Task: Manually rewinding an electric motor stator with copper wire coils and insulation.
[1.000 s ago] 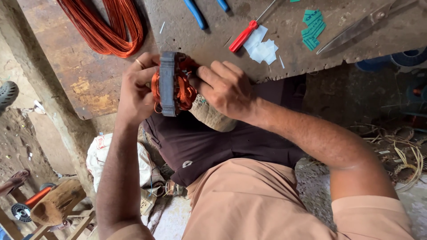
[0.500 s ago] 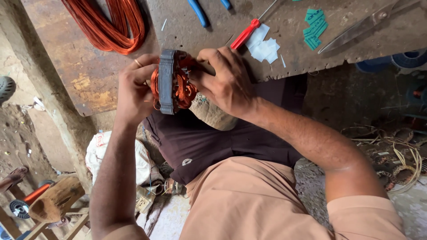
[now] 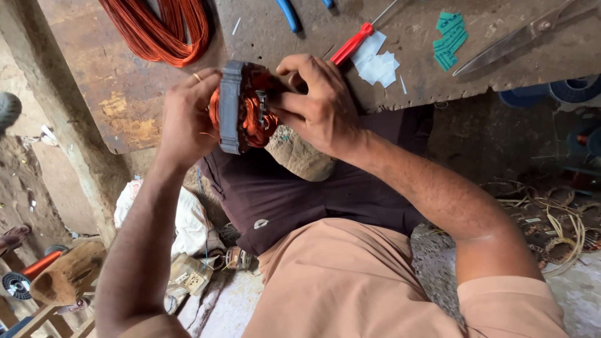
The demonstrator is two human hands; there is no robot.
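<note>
Gripping stator (image 3: 241, 106) in both hands at bench (image 3: 263, 37) edge, above lap. Left hand (image 3: 188, 116) clamped on grey core's outer side; right hand (image 3: 316, 103) fingers pinched together at copper coil. Versus a second ago: right fingertips curled deeper into winding, stator turned slightly, core edge more toward camera. Judgement: coil being tucked or dressed, work on winding ongoing. Red screwdriver (image 3: 350, 45), scissors (image 3: 526, 34), wire hank (image 3: 159, 28) untouched.

Right hand (image 3: 319, 106) further over stator (image 3: 241, 107) (slightly)

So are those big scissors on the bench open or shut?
Shut, as far as shows: the scissors lie flat on the bench, blades together in one tapering point; handles are cut off.
</note>
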